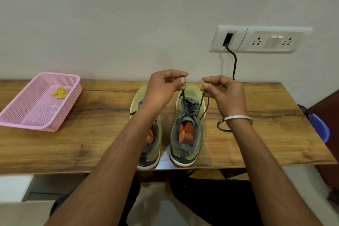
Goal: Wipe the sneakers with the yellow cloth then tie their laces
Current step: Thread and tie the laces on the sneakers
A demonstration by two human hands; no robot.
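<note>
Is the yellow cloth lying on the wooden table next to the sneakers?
No, the yellow cloth lies crumpled inside the pink basket, far left of the sneakers.

A wooden desk point(73, 139) with dark grain runs along a plain pale wall point(128, 14). On its far left corner sits a pink perforated plastic basket point(23, 115), set at a slant. On the wall to the right is a white switchboard point(260, 39) with two sockets and switches; a black cable point(234, 62) drops from its left opening behind the desk. A blue plastic tub point(321, 128) shows past the desk's right edge.
</note>
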